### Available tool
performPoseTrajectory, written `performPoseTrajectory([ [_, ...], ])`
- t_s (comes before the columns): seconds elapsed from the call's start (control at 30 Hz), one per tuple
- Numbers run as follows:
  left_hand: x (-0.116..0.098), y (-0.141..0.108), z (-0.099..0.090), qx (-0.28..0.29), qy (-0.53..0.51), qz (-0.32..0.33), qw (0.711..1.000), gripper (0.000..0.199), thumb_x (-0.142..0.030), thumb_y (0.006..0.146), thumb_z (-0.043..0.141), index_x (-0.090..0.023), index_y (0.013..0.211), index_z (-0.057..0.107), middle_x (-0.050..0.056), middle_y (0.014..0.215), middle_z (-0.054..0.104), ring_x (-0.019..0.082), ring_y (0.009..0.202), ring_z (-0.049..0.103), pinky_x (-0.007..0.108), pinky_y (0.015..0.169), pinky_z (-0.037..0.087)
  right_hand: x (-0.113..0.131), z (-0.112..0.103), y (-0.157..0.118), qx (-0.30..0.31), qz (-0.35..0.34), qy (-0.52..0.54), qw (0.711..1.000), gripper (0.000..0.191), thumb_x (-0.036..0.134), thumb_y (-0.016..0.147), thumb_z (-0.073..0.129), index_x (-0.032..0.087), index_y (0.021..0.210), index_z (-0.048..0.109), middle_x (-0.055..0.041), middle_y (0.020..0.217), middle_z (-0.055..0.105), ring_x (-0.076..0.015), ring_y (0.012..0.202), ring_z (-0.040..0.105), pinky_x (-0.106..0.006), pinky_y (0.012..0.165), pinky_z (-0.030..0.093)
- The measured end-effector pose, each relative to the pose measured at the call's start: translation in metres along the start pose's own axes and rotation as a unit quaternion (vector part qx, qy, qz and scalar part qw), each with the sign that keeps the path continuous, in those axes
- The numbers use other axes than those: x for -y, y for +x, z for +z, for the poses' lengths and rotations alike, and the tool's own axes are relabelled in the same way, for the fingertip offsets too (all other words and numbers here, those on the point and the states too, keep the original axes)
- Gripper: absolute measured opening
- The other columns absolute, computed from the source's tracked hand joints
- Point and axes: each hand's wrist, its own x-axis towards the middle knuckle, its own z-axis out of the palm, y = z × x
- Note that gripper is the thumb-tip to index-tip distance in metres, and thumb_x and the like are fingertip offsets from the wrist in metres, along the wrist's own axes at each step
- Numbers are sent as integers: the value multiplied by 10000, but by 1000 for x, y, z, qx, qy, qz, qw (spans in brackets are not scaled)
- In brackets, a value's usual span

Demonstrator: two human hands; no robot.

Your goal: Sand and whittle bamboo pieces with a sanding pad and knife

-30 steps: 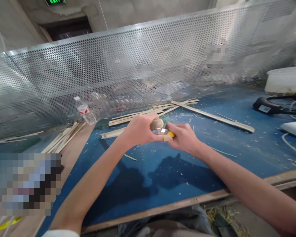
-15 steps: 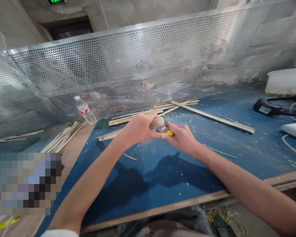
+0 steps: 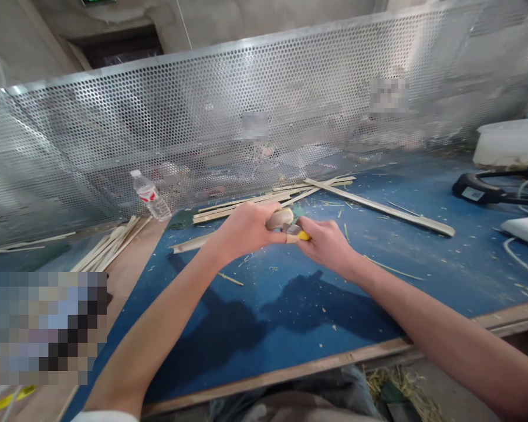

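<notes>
My left hand [image 3: 251,227] is closed around a split bamboo strip [image 3: 193,242], gripping it close to its right end. The strip's other end points left, passing behind my left forearm. In my right hand [image 3: 328,241] is a yellow-handled utility knife [image 3: 304,235], fingers wrapped over most of the handle. Its metal part lies against the bamboo's right end, beside my left fingers and thumb. Whether the blade has cut into the bamboo I cannot tell. Both hands are above the blue tabletop [image 3: 264,357], casting shadows on it.
Several bamboo strips [image 3: 229,212] lie behind my hands, with a long one [image 3: 387,208] slanting right. A water bottle [image 3: 150,195] stands by the perforated metal screen [image 3: 202,111]. More strips [image 3: 108,243] lie left. At right are a white tub [image 3: 506,143] and a black device [image 3: 470,190].
Almost nothing differs. Both hands keep their grips at the bamboo's end, and the knife has shifted only slightly, if at all. The view has moved a touch.
</notes>
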Motion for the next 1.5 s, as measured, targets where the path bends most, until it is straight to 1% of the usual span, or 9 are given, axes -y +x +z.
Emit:
performPoseTrajectory([
  [0.3, -3, 0, -1, 6, -19, -18, 1000, 419, -552, 777, 749, -196, 700, 541, -66, 583, 455, 95, 568, 365, 256, 521, 291, -1, 1, -1, 15, 5, 13, 1000, 165, 277, 855, 484, 248, 734, 375, 46, 571, 466, -102, 480, 334, -262, 508, 230],
  [0.4, -5, 0, 0, -1, -19, -27, 999, 424, -548, 776, 750, -198, 684, 528, -69, 564, 440, 95, 556, 350, 259, 515, 285, -1, 3, -2, 9, 12, 15, 1000, 187, 289, 858, 479, 248, 722, 358, 44, 575, 473, -102, 487, 342, -257, 511, 239],
  [0.57, -7, 1, 1, -8, -14, -41, 999, 428, -544, 773, 756, -199, 678, 521, -70, 558, 424, 94, 548, 326, 263, 516, 269, 0, 4, -3, -16, 24, 11, 1000, 157, 261, 842, 450, 248, 726, 345, 39, 580, 481, -104, 491, 356, -255, 514, 232],
  [0.87, -8, 1, 2, -10, -20, -57, 998, 411, -484, 760, 779, -198, 649, 505, -69, 546, 440, 94, 535, 337, 269, 510, 262, 3, 11, -4, -38, 44, 44, 997, 260, 317, 882, 480, 250, 722, 286, 52, 559, 426, -102, 490, 337, -238, 506, 238],
  [1.07, -9, 2, 3, -4, -15, -65, 998, 397, -470, 759, 780, -189, 644, 523, -61, 564, 474, 91, 544, 354, 265, 517, 272, 5, 18, -6, -53, 76, 93, 991, 295, 366, 880, 514, 251, 710, 302, 69, 530, 387, -97, 483, 310, -229, 488, 236],
  [1.2, -10, 2, 5, -33, -6, -92, 995, 337, -425, 802, 727, -181, 646, 554, -47, 577, 511, 92, 556, 394, 259, 518, 288, 10, 16, -1, -94, 148, 134, 975, 301, 418, 900, 533, 250, 717, 362, 79, 516, 392, -93, 480, 304, -225, 477, 251],
  [1.27, -9, 2, 6, -35, -13, -102, 994, 332, -421, 794, 724, -182, 641, 552, -48, 575, 515, 91, 555, 399, 258, 520, 292, 12, 12, 3, -118, 174, 135, 968, 324, 437, 915, 531, 247, 708, 370, 76, 527, 394, -91, 493, 297, -223, 482, 259],
  [1.37, -8, 2, 4, -11, -27, -91, 995, 373, -459, 739, 767, -187, 640, 532, -58, 578, 500, 87, 555, 378, 259, 522, 287, 11, 7, 5, -119, 152, 123, 973, 350, 435, 893, 548, 246, 682, 342, 78, 522, 360, -90, 500, 278, -222, 477, 250],
  [1.5, -5, 1, 2, 11, -28, -51, 998, 425, -530, 722, 771, -187, 664, 526, -64, 589, 464, 87, 570, 343, 262, 531, 278, 5, 6, 2, -58, 56, 91, 993, 276, 337, 804, 530, 245, 665, 309, 82, 500, 319, -88, 478, 245, -224, 471, 229],
])
